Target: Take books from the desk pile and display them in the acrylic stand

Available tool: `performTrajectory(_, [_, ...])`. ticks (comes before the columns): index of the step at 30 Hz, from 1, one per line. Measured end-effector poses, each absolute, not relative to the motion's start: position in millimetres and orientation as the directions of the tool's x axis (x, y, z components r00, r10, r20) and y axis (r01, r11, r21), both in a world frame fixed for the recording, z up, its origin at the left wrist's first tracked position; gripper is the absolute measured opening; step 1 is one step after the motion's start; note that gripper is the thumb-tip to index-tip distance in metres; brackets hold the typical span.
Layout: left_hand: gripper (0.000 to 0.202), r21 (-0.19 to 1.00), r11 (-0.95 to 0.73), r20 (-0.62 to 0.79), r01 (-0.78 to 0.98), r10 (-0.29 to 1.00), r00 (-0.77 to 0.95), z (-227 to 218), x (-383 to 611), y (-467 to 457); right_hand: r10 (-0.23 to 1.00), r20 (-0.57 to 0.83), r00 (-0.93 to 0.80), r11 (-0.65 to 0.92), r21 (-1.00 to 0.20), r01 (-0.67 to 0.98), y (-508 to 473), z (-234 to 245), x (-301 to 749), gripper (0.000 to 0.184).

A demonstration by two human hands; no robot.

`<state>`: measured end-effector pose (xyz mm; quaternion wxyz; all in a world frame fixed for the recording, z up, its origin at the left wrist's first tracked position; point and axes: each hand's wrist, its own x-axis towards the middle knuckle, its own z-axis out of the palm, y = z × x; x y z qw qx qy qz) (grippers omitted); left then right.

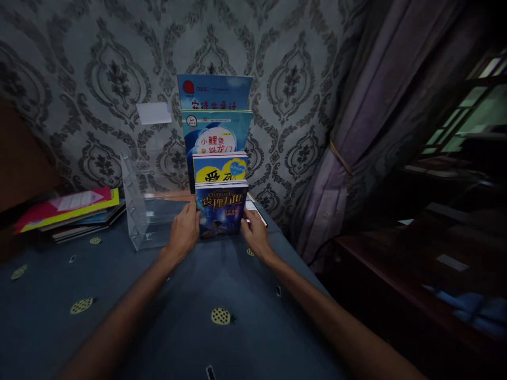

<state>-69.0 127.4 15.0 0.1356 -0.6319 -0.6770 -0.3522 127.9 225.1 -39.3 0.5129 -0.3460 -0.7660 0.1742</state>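
My left hand point(185, 226) and my right hand point(254, 230) close on the two side edges of an upright dark blue book point(218, 216). It stands at the front of a tiered clear acrylic book rack point(134, 211). Directly behind it rises a blue and yellow book point(202, 167). Further back and higher are a teal book point(198, 131) and a blue book point(216, 89), their lower parts covered by those in front. The left side of the rack holds no books. My fingers behind the dark blue book are partly hidden.
Left of the rack lies a stack of books point(83, 208), pink and yellow on top. A white label point(154, 113) shows near the patterned wall point(293, 79). A flat white-screened object point(257, 214) lies by my right hand. Tied curtain point(328, 174) and dark red furniture point(380, 264) stand right.
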Motion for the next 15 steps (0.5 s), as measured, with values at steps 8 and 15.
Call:
performTrajectory(8, [0.024,0.295,-0.026,0.626,0.955,0.760,-0.173,14.3,-68.5,126.9,0.704,0.675,-0.220,0.702,-0.618,0.352,224.3,-45.0,126.1,0.047])
performTrajectory(15, [0.025,0.283,-0.019,0.611,0.959,0.774,-0.165,14.4,-69.6,126.5,0.738,0.648,-0.188,0.670,-0.671,0.317,226.3,-39.0,125.6,0.061])
